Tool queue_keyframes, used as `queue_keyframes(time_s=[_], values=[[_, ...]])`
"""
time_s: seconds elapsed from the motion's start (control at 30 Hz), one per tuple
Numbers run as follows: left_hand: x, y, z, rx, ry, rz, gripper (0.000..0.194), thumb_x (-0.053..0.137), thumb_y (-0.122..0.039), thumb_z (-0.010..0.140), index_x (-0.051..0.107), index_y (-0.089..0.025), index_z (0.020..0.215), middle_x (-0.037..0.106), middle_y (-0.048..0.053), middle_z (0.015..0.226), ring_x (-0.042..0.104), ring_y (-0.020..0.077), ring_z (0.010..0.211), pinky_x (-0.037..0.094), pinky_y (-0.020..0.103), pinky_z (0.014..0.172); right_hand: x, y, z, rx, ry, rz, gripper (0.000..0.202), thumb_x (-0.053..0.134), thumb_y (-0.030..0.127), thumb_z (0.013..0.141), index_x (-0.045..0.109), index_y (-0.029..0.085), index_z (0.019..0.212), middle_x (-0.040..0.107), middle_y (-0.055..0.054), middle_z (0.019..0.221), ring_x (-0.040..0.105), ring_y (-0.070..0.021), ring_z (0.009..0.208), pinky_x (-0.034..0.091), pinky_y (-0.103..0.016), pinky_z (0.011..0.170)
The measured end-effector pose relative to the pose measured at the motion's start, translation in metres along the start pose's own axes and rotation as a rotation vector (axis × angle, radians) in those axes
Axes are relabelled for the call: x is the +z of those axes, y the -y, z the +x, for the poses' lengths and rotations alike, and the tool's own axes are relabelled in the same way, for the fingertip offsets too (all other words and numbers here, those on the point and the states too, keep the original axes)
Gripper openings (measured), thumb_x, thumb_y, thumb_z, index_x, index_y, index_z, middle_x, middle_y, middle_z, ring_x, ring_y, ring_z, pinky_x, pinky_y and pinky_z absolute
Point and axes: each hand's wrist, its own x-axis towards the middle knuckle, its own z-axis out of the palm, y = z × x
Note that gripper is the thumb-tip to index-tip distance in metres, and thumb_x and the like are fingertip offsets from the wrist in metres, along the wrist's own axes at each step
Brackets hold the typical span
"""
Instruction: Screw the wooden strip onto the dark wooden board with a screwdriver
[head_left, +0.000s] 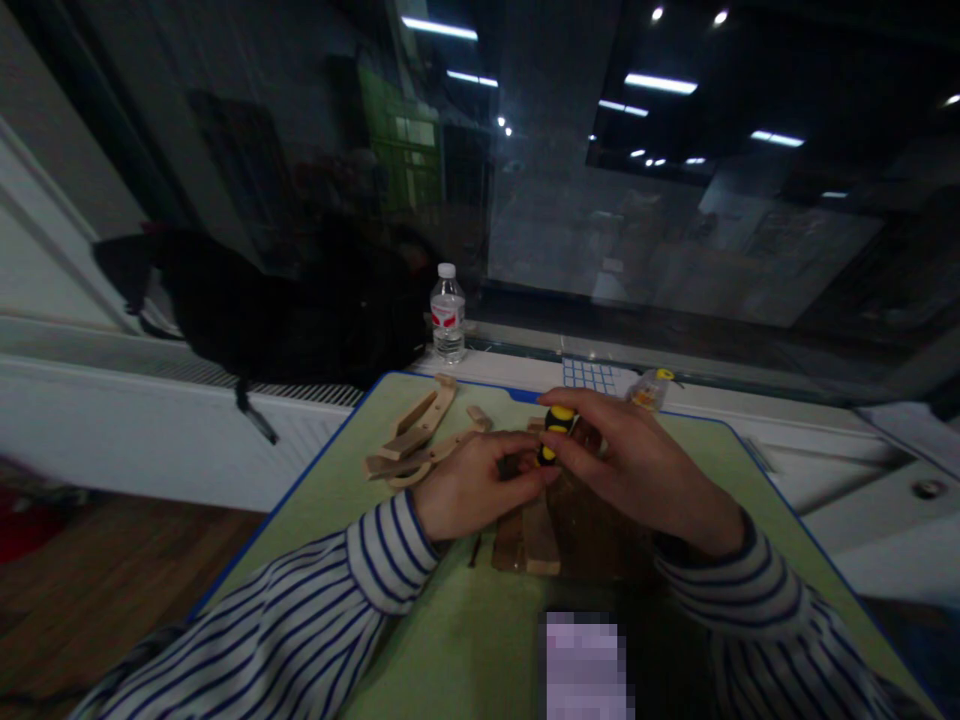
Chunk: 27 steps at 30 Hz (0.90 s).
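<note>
A stubby screwdriver with a yellow and black handle (559, 420) is upright between my two hands. My right hand (630, 465) grips the handle from the right, thumb and fingers closed round its upper part. From the left, my left hand (476, 480) pinches at the handle's lower end with thumb and forefinger. The screwdriver's tip is hidden behind the fingers. Below my hands lies a brown board (600, 535), with a light wooden strip (540, 540) on it. Beside the board, near my left wrist, is a small dark screw (475, 550).
Several shaped wooden pieces (416, 435) lie on the green table (431, 620) at left. A water bottle (448, 318) stands on the sill behind. A small plastic bag (649, 390) is at back right. A pixelated, phone-like rectangle (585, 665) is nearest me. A black bag (300, 320) sits far left.
</note>
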Motion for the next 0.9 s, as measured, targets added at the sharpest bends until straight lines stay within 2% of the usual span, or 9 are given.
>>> queue_keyframes(time_s=[0.23, 0.33, 0.43, 0.57, 0.73, 0.9], values=[[-0.0005, 0.0032, 0.0014, -0.016, -0.046, -0.059, 0.023, 0.062, -0.035, 0.082, 0.069, -0.016, 0.095, 0.069, 0.000, 0.079, 0.061, 0.0127, 0.072, 0.046, 0.023, 0.068, -0.0021, 0.0032, -0.0002, 0.023, 0.028, 0.062, 0.037, 0.055, 0.028, 0.088, 0.052, 0.020, 0.124, 0.068, -0.006, 0.102, 0.062, -0.0124, 0.069, 0.053, -0.029, 0.068], [-0.0009, 0.0030, 0.0017, 0.008, -0.031, -0.038, 0.022, 0.059, -0.034, 0.084, 0.069, -0.017, 0.094, 0.068, 0.000, 0.077, 0.060, 0.0126, 0.071, 0.045, 0.022, 0.064, -0.0024, 0.0034, -0.0011, -0.015, 0.047, 0.088, 0.044, 0.053, 0.020, 0.087, 0.047, 0.020, 0.130, 0.066, -0.007, 0.110, 0.063, -0.0135, 0.077, 0.053, -0.029, 0.070], [-0.0011, 0.0015, 0.0015, 0.025, -0.014, -0.052, 0.021, 0.056, -0.031, 0.085, 0.069, -0.017, 0.095, 0.065, -0.002, 0.074, 0.058, 0.0114, 0.068, 0.043, 0.021, 0.062, -0.0024, 0.0030, -0.0011, -0.025, 0.061, 0.069, 0.041, 0.051, 0.015, 0.086, 0.050, 0.021, 0.126, 0.067, -0.006, 0.107, 0.063, -0.0143, 0.080, 0.052, -0.029, 0.069], [-0.0007, 0.0010, 0.0009, 0.039, 0.024, -0.041, 0.021, 0.052, -0.025, 0.085, 0.068, -0.017, 0.096, 0.064, -0.002, 0.073, 0.056, 0.0111, 0.068, 0.043, 0.022, 0.065, -0.0020, 0.0024, -0.0002, 0.004, 0.054, 0.052, 0.033, 0.054, 0.019, 0.087, 0.053, 0.022, 0.120, 0.069, -0.002, 0.095, 0.063, -0.0128, 0.070, 0.050, -0.027, 0.064], [-0.0002, 0.0026, 0.0004, 0.043, 0.034, 0.024, 0.021, 0.050, -0.023, 0.083, 0.068, -0.016, 0.090, 0.063, -0.002, 0.072, 0.055, 0.0113, 0.068, 0.041, 0.021, 0.064, -0.0012, 0.0025, 0.0009, 0.022, 0.053, 0.027, 0.030, 0.054, 0.024, 0.088, 0.053, 0.022, 0.118, 0.069, -0.002, 0.091, 0.064, -0.0140, 0.071, 0.049, -0.026, 0.060], [-0.0001, 0.0013, 0.0001, 0.039, 0.044, 0.026, 0.021, 0.049, -0.022, 0.084, 0.068, -0.017, 0.093, 0.063, -0.003, 0.073, 0.055, 0.0112, 0.069, 0.041, 0.022, 0.066, 0.0006, 0.0015, 0.0005, 0.030, 0.042, 0.012, 0.030, 0.055, 0.026, 0.088, 0.053, 0.021, 0.117, 0.069, -0.004, 0.095, 0.065, -0.0149, 0.075, 0.049, -0.027, 0.064]])
